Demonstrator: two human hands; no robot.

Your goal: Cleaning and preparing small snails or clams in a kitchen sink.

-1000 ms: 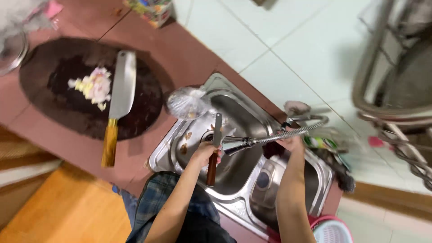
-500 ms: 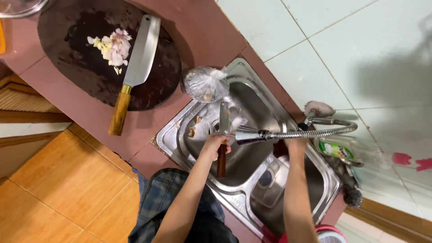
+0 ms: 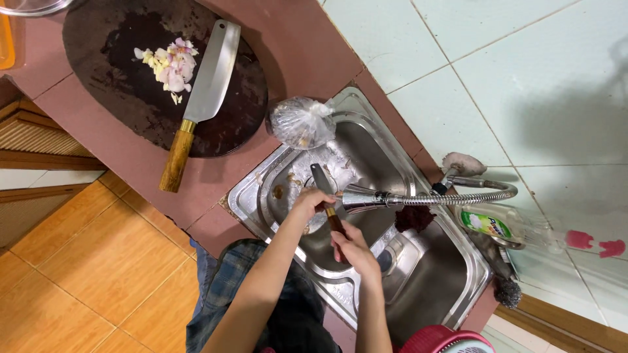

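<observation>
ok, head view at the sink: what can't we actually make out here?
- Small knife: its handle is mostly covered by the right hand, the blade partly by the left hand.
- Water flow from the sprayer: too fine to tell.
- Clear bag: contents blurred by the plastic.
- Pink tub: cut off by bottom edge.

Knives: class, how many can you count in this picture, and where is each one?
2. A cleaver lies on the dark chopping board; a small knife is held over the sink by both hands. Others may be hidden.

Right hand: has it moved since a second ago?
Yes. The right hand came off the tap hose, moved left across the sink, and now grips the knife by its handle.
</observation>
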